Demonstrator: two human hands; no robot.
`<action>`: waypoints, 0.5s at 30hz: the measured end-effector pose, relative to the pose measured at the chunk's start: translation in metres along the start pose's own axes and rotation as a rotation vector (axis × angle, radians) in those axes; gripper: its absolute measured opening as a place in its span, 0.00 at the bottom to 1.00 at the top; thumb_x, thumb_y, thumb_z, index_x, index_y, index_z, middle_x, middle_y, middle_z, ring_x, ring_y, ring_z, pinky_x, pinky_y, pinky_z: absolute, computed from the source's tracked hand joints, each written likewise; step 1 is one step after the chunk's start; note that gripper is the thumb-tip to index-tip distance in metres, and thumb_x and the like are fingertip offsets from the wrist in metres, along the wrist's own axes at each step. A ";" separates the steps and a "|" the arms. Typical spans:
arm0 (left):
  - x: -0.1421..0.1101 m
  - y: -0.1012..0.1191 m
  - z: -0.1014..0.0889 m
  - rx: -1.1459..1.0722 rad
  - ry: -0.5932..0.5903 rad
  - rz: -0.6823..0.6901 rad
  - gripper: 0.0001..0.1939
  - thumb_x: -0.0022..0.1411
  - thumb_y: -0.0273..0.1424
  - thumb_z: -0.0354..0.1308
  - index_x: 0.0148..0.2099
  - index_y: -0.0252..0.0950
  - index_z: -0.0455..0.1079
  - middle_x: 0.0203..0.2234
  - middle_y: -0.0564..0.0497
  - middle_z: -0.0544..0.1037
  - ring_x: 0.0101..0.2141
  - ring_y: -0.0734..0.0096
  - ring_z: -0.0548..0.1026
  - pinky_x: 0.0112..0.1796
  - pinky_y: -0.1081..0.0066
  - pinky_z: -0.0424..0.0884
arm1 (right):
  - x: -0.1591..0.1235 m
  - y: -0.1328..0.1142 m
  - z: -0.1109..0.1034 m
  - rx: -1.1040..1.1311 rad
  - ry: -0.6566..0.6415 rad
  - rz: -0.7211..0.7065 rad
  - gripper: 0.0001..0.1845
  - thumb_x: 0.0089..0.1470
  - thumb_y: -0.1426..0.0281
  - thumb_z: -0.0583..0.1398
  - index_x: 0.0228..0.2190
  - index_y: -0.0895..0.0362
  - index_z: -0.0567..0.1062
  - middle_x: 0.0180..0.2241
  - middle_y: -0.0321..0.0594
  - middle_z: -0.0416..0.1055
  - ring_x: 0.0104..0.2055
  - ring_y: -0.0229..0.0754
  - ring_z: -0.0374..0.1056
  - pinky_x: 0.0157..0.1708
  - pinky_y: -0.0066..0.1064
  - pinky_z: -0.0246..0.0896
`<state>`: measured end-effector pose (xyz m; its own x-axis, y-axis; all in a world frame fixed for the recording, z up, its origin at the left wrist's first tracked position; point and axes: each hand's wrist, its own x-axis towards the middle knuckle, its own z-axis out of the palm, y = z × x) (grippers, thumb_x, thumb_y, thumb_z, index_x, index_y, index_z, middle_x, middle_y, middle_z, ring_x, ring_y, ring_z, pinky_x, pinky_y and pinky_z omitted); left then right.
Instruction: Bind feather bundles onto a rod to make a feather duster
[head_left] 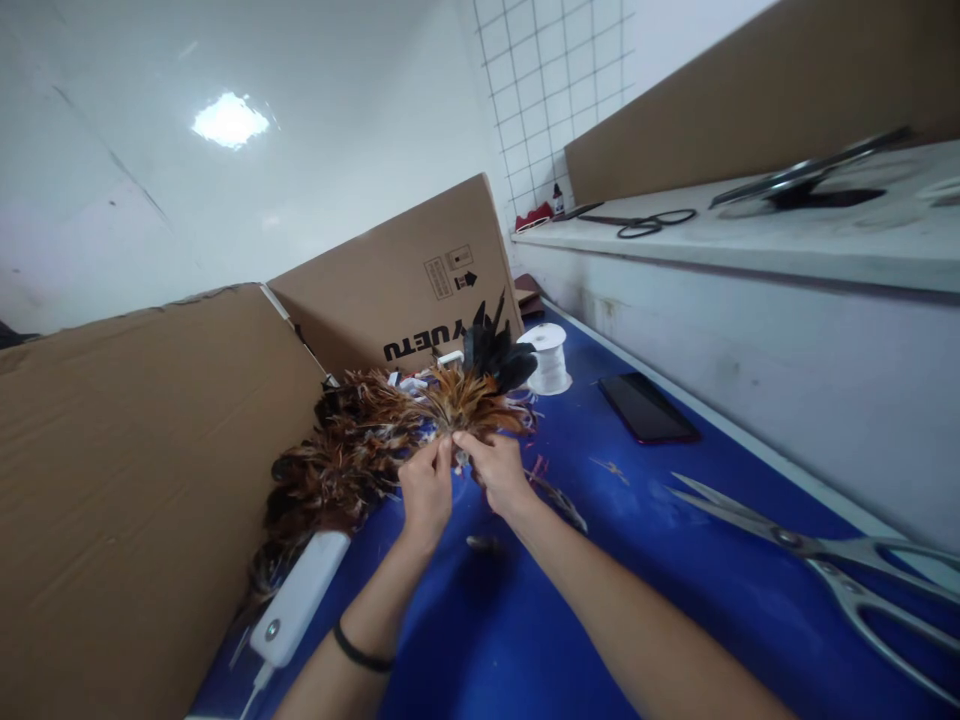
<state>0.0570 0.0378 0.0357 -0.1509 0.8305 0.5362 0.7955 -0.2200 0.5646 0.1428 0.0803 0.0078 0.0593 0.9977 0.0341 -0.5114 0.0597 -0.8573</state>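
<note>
Left hand: here it is, the left hand (426,492) pinching the base of the brown feather bunch (469,400), fingertips closed.
Right hand: the right hand (495,468) grips that same base, touching the left.
Feather bunch: up in both hands, over the blue bench (517,620).
Edges: cardboard (150,480) walls the left and far sides; the white ledge (787,225) bounds the right.
Open room: bare blue between the forearms, and right of them up to the scissors (787,540) and phone (649,407).
Writing: "YUETU", upside down on the far cardboard, beside an arrow mark.
</note>
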 end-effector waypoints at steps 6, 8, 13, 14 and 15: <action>0.017 0.000 0.002 -0.489 -0.261 -0.363 0.20 0.55 0.44 0.50 0.22 0.33 0.64 0.13 0.55 0.66 0.12 0.81 0.60 0.15 0.78 0.52 | 0.004 0.001 -0.004 -0.017 -0.003 -0.065 0.15 0.39 0.62 0.63 0.14 0.58 0.65 0.09 0.27 0.54 0.11 0.28 0.47 0.12 0.24 0.44; 0.020 -0.001 0.002 -0.554 -0.336 -0.443 0.20 0.54 0.44 0.51 0.22 0.33 0.63 0.12 0.56 0.65 0.11 0.82 0.58 0.14 0.79 0.48 | 0.003 -0.002 -0.005 -0.024 -0.018 -0.063 0.16 0.39 0.62 0.63 0.14 0.58 0.65 0.09 0.26 0.54 0.11 0.28 0.47 0.12 0.24 0.44; 0.019 -0.007 0.001 -0.458 -0.252 -0.320 0.21 0.55 0.44 0.50 0.19 0.34 0.60 0.11 0.58 0.60 0.13 0.82 0.55 0.16 0.78 0.49 | 0.002 -0.004 -0.005 -0.029 -0.114 -0.040 0.18 0.40 0.59 0.62 0.14 0.58 0.65 0.09 0.26 0.53 0.10 0.28 0.47 0.12 0.23 0.43; 0.018 -0.009 0.001 -0.382 -0.208 -0.260 0.21 0.56 0.44 0.50 0.19 0.34 0.60 0.11 0.58 0.60 0.14 0.81 0.56 0.17 0.78 0.51 | 0.002 -0.002 -0.005 -0.047 -0.125 -0.038 0.18 0.40 0.59 0.62 0.14 0.58 0.65 0.09 0.27 0.54 0.10 0.28 0.47 0.12 0.23 0.43; 0.016 -0.010 0.000 -0.295 -0.168 -0.203 0.21 0.57 0.43 0.49 0.19 0.34 0.62 0.11 0.57 0.60 0.15 0.80 0.57 0.18 0.77 0.52 | 0.003 0.000 -0.004 -0.073 -0.129 -0.039 0.18 0.40 0.58 0.62 0.14 0.58 0.65 0.09 0.27 0.55 0.10 0.29 0.48 0.12 0.23 0.43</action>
<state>0.0467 0.0536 0.0384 -0.1701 0.9389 0.2992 0.5532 -0.1602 0.8175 0.1468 0.0833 0.0059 -0.0354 0.9909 0.1296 -0.4472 0.1003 -0.8888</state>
